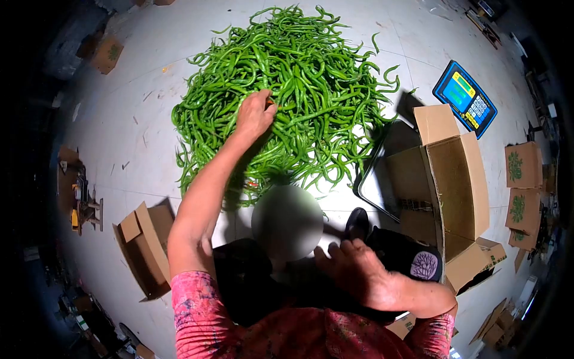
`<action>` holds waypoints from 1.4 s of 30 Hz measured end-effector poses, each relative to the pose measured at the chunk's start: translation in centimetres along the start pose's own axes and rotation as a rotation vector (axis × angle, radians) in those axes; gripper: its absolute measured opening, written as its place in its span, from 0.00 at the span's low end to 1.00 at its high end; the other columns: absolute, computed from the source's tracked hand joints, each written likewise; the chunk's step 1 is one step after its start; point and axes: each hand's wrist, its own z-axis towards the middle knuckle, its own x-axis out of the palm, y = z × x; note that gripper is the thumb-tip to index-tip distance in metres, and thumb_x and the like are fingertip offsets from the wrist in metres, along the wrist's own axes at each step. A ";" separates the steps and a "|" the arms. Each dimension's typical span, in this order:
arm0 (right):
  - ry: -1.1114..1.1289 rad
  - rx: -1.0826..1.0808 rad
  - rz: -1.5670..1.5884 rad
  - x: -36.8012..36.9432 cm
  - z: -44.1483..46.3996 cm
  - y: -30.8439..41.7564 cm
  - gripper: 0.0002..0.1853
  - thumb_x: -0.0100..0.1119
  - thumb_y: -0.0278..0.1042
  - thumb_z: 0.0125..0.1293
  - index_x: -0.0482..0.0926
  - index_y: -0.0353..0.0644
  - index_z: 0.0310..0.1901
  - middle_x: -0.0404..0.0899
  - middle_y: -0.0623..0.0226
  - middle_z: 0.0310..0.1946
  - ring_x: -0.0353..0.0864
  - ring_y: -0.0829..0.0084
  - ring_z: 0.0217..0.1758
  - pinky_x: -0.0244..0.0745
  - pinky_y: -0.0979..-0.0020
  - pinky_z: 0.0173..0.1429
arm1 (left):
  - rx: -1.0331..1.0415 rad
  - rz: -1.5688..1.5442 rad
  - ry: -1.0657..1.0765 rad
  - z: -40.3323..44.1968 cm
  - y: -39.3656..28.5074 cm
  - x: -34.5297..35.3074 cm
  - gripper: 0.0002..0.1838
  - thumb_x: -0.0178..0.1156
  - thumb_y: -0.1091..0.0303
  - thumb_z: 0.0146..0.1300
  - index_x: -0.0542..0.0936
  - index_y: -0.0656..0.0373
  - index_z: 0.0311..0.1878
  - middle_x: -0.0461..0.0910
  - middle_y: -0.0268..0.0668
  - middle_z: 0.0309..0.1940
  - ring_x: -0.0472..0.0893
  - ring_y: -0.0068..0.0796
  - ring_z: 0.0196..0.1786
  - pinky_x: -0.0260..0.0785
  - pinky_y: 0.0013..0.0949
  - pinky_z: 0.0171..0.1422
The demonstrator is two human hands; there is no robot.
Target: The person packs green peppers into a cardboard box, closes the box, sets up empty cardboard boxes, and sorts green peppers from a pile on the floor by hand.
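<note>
A big heap of long green chili peppers (299, 78) lies on the pale floor in front of me. My left hand (255, 113) reaches into the middle of it. Its fingers are closed on a small orange-red piece (269, 102) that looks like a red chili pepper; most of it is hidden. Another red chili pepper (251, 185) lies at the heap's near edge. My right hand (357, 270) is held back over my lap, slightly blurred, fingers bent and apart, with nothing visible in it. A round blurred patch covers the area between my hands and the heap.
At right stands an open cardboard box (459, 185) beside a dark-rimmed tray (382, 206). Behind it is a blue digital scale display (465, 97). Another open carton (146, 251) sits at left. Flattened cardboard (524, 194) lies farther right. My shoe (357, 224) is near the heap.
</note>
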 end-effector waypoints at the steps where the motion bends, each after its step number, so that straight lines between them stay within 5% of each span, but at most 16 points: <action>1: 0.039 -0.005 -0.081 -0.5 -0.1 0.2 0.23 0.56 0.34 0.53 0.76 0.43 0.54 0.73 0.69 0.33 0.73 0.72 0.36 0.69 0.70 0.42 | 0.034 0.041 -0.048 0.9 -0.3 1.3 0.24 0.66 0.59 0.57 0.78 0.64 0.53 0.80 0.52 0.49 0.79 0.51 0.53 0.70 0.46 0.59; 4: 0.091 -0.033 -0.133 -1.5 -0.1 -0.2 0.24 0.53 0.35 0.55 0.76 0.42 0.55 0.68 0.72 0.29 0.71 0.74 0.32 0.66 0.72 0.40 | -0.035 0.158 -0.030 4.1 -1.8 4.6 0.30 0.69 0.48 0.53 0.76 0.65 0.48 0.80 0.55 0.46 0.77 0.56 0.51 0.70 0.53 0.55; 9: -0.112 -0.010 0.105 -1.6 -1.6 -1.4 0.25 0.54 0.35 0.55 0.77 0.38 0.56 0.76 0.61 0.37 0.76 0.71 0.36 0.71 0.69 0.41 | -0.371 0.302 0.235 8.6 -2.9 9.0 0.50 0.70 0.39 0.49 0.62 0.67 0.64 0.77 0.58 0.50 0.74 0.56 0.55 0.62 0.55 0.61; 13: -0.043 0.063 0.106 -2.5 -2.0 -0.3 0.25 0.57 0.37 0.53 0.79 0.39 0.54 0.79 0.55 0.43 0.78 0.69 0.35 0.72 0.70 0.38 | -0.398 0.392 0.124 8.6 -3.4 11.7 0.59 0.72 0.42 0.49 0.51 0.66 0.73 0.73 0.58 0.56 0.70 0.53 0.58 0.56 0.54 0.64; 17: -0.075 0.086 0.215 -3.0 -3.1 -0.7 0.28 0.50 0.29 0.57 0.71 0.30 0.61 0.76 0.48 0.49 0.76 0.58 0.46 0.72 0.60 0.50 | -0.343 0.436 0.089 8.3 -2.3 12.2 0.53 0.72 0.56 0.49 0.52 0.65 0.73 0.77 0.52 0.49 0.74 0.49 0.52 0.61 0.51 0.57; 19: -0.135 0.130 0.243 -3.0 -3.0 -0.8 0.26 0.51 0.29 0.57 0.73 0.29 0.58 0.78 0.47 0.48 0.77 0.55 0.48 0.73 0.58 0.51 | -0.342 0.326 0.085 8.1 -1.9 11.3 0.50 0.70 0.60 0.49 0.53 0.66 0.72 0.77 0.54 0.49 0.77 0.52 0.50 0.63 0.51 0.56; 23: -0.127 0.108 0.143 -3.1 -2.6 -1.2 0.25 0.57 0.39 0.54 0.78 0.40 0.55 0.80 0.56 0.42 0.78 0.70 0.34 0.72 0.71 0.39 | -0.320 0.097 -0.035 6.6 -2.0 9.0 0.48 0.67 0.63 0.49 0.55 0.63 0.72 0.79 0.54 0.46 0.80 0.54 0.46 0.70 0.50 0.52; 26: -0.152 0.069 0.063 -2.7 -3.3 -1.2 0.26 0.57 0.40 0.54 0.78 0.40 0.55 0.80 0.57 0.41 0.77 0.71 0.34 0.72 0.72 0.41 | -0.379 -0.237 -0.007 4.9 -3.5 5.0 0.43 0.65 0.66 0.48 0.61 0.62 0.70 0.81 0.53 0.43 0.81 0.49 0.42 0.73 0.45 0.50; 28: -0.148 0.019 -0.101 -2.5 -4.1 -1.1 0.25 0.57 0.40 0.55 0.78 0.40 0.55 0.79 0.58 0.42 0.77 0.71 0.34 0.71 0.73 0.43 | -0.133 -0.396 -0.187 3.6 -2.9 3.9 0.37 0.63 0.72 0.48 0.68 0.64 0.66 0.82 0.48 0.41 0.80 0.35 0.38 0.73 0.38 0.47; 31: -0.237 0.057 -0.106 -1.4 -4.5 -0.3 0.23 0.56 0.39 0.56 0.77 0.41 0.54 0.78 0.62 0.38 0.77 0.72 0.34 0.71 0.72 0.46 | -0.239 -0.544 -0.173 2.2 -5.8 -1.2 0.34 0.63 0.74 0.51 0.69 0.64 0.65 0.81 0.37 0.40 0.79 0.25 0.38 0.72 0.27 0.45; 38: -0.055 0.060 -0.238 -4.1 -4.4 0.4 0.20 0.54 0.37 0.59 0.77 0.44 0.53 0.72 0.70 0.32 0.74 0.70 0.35 0.71 0.66 0.45 | -0.196 -1.431 -0.011 -0.6 -9.2 -11.1 0.19 0.60 0.76 0.59 0.73 0.64 0.55 0.78 0.36 0.36 0.78 0.23 0.35 0.75 0.30 0.45; 42: -0.392 0.122 0.370 -2.4 -5.3 -1.2 0.23 0.56 0.29 0.55 0.75 0.38 0.55 0.75 0.61 0.37 0.76 0.60 0.40 0.72 0.60 0.45 | -0.302 -1.772 0.069 -4.1 -10.6 -14.1 0.23 0.54 0.77 0.61 0.70 0.67 0.61 0.76 0.40 0.36 0.75 0.25 0.33 0.74 0.36 0.45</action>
